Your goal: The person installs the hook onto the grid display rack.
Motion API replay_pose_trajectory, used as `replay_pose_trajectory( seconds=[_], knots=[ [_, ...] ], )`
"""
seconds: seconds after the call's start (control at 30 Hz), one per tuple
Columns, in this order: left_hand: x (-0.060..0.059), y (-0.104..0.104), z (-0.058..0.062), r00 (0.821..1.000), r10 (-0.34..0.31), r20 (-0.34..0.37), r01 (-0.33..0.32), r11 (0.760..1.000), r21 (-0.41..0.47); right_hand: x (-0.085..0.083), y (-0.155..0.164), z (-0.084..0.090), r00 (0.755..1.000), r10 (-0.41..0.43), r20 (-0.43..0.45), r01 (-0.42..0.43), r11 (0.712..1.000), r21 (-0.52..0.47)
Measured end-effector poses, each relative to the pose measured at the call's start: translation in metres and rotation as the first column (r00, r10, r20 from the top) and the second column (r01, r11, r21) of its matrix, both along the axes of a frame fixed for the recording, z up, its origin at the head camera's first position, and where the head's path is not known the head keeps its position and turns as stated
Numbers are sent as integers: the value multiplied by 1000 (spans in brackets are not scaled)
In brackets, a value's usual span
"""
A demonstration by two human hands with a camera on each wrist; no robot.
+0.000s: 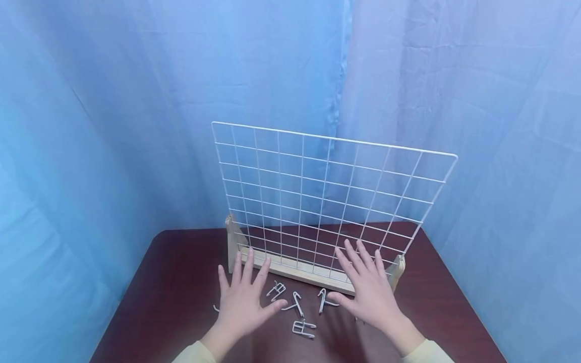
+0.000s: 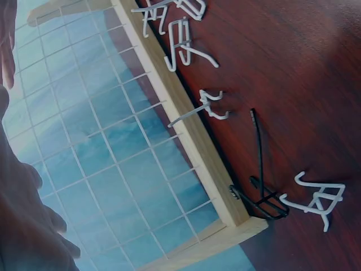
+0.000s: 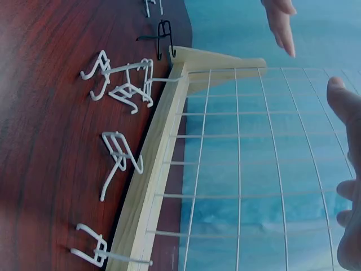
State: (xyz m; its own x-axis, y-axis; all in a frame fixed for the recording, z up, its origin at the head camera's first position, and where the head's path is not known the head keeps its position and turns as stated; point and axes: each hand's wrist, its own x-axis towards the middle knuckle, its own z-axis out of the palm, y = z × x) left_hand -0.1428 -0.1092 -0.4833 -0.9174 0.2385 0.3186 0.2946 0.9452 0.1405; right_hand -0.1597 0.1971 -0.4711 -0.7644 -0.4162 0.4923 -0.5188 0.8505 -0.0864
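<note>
Both hands are held flat, fingers spread and released, nothing grasped: left hand [image 1: 242,302], right hand [image 1: 369,290]. White wire hooks [image 1: 297,302] lie loose on the desk [image 1: 172,282], just before the upright grid panel [image 1: 327,201], within reach.

The left hand [image 1: 242,302] covers most of one white hook [image 1: 216,308] before the wire grid [image 1: 327,201]. Near the grid's wooden foot, the black hook [image 2: 262,197] is perhaps doubled; the wrist views cut off both hands.
</note>
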Motion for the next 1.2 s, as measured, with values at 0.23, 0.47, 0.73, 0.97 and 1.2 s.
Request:
replay_pose_trajectory(
  seconds=[0.23, 0.47, 0.73, 0.97, 1.2],
  knots=[
    [1, -6, 6, 997, -10, -75, 14, 998, 58, 5, 18, 0, 998, 34, -51, -41, 989, -143],
    [-1, -18, 1, 989, -48, -136, 71, 984, 163, 10, 42, -5, 996, 74, -46, -85, 946, -313],
    [0, -29, -11, 968, -90, -236, 153, 952, 264, 14, 62, -13, 983, 113, -143, -168, 866, -470],
    [1, -35, -21, 964, -77, -256, 158, 936, 314, 16, 71, -24, 979, 68, -193, -163, 827, -539],
    [2, -47, -30, 957, -66, -283, 171, 916, 363, 19, 88, -29, 986, 2, -166, -105, 784, -612]
  ],
)
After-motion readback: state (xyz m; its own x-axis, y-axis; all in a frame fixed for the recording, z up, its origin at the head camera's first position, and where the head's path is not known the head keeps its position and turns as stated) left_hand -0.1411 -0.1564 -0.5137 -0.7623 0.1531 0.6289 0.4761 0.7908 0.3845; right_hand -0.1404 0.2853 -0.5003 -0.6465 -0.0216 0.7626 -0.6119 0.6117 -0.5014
